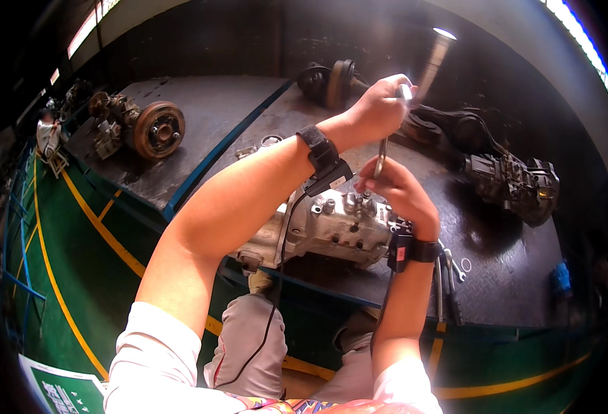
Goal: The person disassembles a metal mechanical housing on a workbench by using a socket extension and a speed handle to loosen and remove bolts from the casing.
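Observation:
A silver gearbox housing (349, 231) lies in front of me at the table's near edge, with studs and fittings along its top. Above it, my left hand (381, 110) is closed around a shiny metal tool; a long pale bar (434, 65), blurred by motion, sticks up beyond the fist. From under that fist a thin metal shaft (383, 152) runs down. My right hand (400, 190) has its fingers closed around this shaft's lower part, just over the housing. Whether bar and shaft are one tool cannot be made out, and the shaft's lower end is hidden.
Wrenches (456, 265) and a dark-handled tool (453, 297) lie right of the housing on the metal table (497, 276). Another gearbox (514, 183) sits farther right. A rusty wheel hub assembly (159, 130) stands far left. Cables hang from both wrist straps. Someone sits far left.

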The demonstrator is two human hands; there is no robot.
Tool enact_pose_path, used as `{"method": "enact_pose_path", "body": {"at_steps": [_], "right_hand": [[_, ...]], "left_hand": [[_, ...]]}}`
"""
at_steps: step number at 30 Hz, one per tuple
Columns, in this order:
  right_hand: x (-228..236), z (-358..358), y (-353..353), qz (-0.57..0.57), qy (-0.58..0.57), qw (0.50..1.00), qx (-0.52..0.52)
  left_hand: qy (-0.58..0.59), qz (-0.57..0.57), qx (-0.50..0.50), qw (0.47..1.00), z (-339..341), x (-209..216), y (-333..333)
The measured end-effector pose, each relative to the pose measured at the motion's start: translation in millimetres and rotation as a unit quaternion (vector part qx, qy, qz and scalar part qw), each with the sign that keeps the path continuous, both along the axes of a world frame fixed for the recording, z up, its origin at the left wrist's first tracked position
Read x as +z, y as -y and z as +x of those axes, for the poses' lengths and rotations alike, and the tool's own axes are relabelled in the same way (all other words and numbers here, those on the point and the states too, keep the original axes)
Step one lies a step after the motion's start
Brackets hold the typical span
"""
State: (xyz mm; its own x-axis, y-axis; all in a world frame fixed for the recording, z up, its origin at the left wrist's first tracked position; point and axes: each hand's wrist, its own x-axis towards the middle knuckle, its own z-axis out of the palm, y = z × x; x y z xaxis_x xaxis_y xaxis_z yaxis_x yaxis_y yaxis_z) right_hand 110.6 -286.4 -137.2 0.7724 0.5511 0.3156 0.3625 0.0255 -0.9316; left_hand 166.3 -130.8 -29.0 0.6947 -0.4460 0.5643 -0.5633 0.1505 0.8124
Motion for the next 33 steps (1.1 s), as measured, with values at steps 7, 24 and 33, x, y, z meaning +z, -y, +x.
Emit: {"method": "enact_pose_path", "body": {"at_steps": [7,24,33], "right_hand": [[-7,11,16,0.013,0.027,0.995,-0.096],[-41,25,3,-0.279,0.012,0.935,-0.219],[-44,27,1,-0.227,0.032,0.949,-0.215]], "left_hand": [[0.015,0.055,0.079,0.995,-7,12,-4],[-0.117,0.015,-0.110,0.987,-28,9,3],[-0.148,-0.115,-0.128,0.974,-20,9,4]]}}
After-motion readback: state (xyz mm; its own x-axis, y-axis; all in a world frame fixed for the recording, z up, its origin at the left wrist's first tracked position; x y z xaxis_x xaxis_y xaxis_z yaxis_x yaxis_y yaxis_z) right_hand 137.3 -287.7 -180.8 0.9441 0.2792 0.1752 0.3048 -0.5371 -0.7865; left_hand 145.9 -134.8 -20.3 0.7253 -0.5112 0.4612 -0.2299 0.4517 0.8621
